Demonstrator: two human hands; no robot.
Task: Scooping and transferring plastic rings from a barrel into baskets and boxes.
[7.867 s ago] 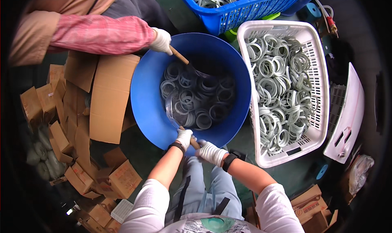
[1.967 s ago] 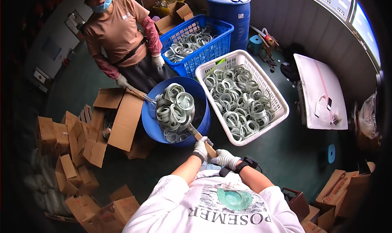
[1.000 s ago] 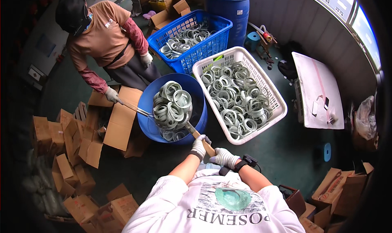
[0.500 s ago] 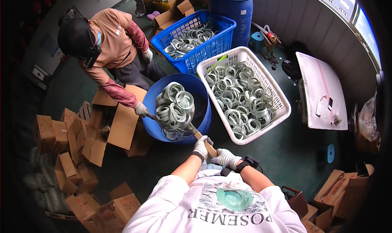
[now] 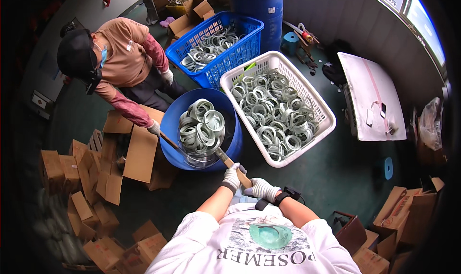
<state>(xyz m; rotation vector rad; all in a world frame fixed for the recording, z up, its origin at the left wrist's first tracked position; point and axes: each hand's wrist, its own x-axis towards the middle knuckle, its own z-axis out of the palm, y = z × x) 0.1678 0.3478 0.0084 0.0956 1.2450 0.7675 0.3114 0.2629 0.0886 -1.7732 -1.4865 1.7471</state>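
Both my gloved hands grip the near end of a wooden pole (image 5: 225,159): my left hand (image 5: 232,177) sits just ahead of my right hand (image 5: 260,189). The pole runs under a bundle of pale metal rings (image 5: 200,128) hanging over a round blue tub (image 5: 173,125). On the far side, a bent-over co-worker (image 5: 120,58) in a tan shirt holds the pole's other end with a gloved hand (image 5: 154,127).
A white basket (image 5: 321,130) full of the same rings stands right of the tub, a blue crate (image 5: 249,38) of rings behind it, and a blue drum (image 5: 259,5) beyond. Cardboard boxes (image 5: 81,178) litter the floor at left. A white table (image 5: 372,101) stands right.
From close over the tub I have straightened up, and the ring bundle now hangs on the pole above it. The co-worker has bent lower, their hand sliding along the pole toward the tub.
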